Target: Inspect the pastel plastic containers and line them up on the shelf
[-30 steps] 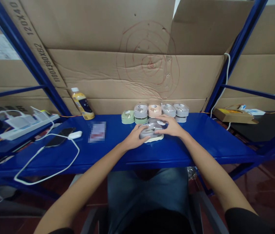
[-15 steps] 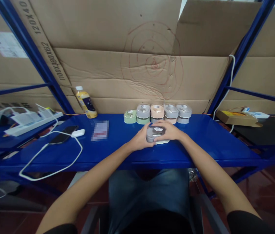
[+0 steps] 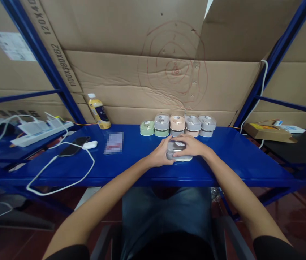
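Note:
A small grey lidded box (image 3: pixel 170 154) with a see-through top and a round white label stands near the front of the blue shelf. My left hand (image 3: pixel 160 153) is wrapped around its left side, thumb low at the front. From the right, my right hand (image 3: pixel 193 145) grips the same box, its thumb lying across the front. A pale rim or sheet (image 3: pixel 184 159) shows beneath the box; I cannot tell which. Behind my hands is a row of similar boxes, among them a single green box (image 3: pixel 147 128) and a peach-topped stack (image 3: pixel 177 123).
A yellow bottle (image 3: pixel 99 112) stands at the back left. Closer are a blurred-out packet (image 3: pixel 114 143), a dark phone (image 3: pixel 74 147) and a white cable (image 3: pixel 60 192) looping over the front edge. An open carton (image 3: pixel 270 133) lies right, beyond the blue post (image 3: pixel 274 54).
The whole view has shifted slightly, so things appear a little further right. Both hands keep hold of the grey box; the right thumb now covers the bright strip on its top.

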The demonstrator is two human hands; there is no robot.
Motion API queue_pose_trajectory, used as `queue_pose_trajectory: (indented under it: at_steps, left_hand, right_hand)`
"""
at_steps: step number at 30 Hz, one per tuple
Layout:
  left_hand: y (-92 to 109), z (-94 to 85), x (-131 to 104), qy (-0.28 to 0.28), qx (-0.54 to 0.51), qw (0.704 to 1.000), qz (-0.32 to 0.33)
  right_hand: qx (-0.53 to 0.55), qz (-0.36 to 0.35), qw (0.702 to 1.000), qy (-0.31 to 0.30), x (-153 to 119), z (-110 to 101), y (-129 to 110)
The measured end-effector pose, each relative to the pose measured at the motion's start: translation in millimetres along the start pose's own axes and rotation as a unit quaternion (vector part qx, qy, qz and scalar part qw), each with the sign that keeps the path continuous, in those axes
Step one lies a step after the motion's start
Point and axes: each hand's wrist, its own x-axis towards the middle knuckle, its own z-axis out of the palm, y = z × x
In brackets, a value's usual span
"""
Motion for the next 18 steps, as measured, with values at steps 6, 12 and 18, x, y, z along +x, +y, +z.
queue_pose_trajectory:
  at_steps: [6, 12, 18]
  left_hand:
    - [-0.5, 1.2, 0.0, 0.0, -0.003, 1.0, 0.006]
    - [1.0, 2.2, 2.0, -0.004, -0.007, 1.0, 0.012]
    - [2.5, 1.4, 3.2, -0.01, -0.011, 1.0, 0.007]
  right_hand:
    - [-0.011, 0.001, 1.0, -0.001, -1.4, -1.4, -3.8]
    - [-0.02, -0.004, 1.0, -0.015, -0.7, -4.3, -5.7]
    - [-0.049, 0.003, 0.998, -0.041, -2.0, -5.1, -5.0]
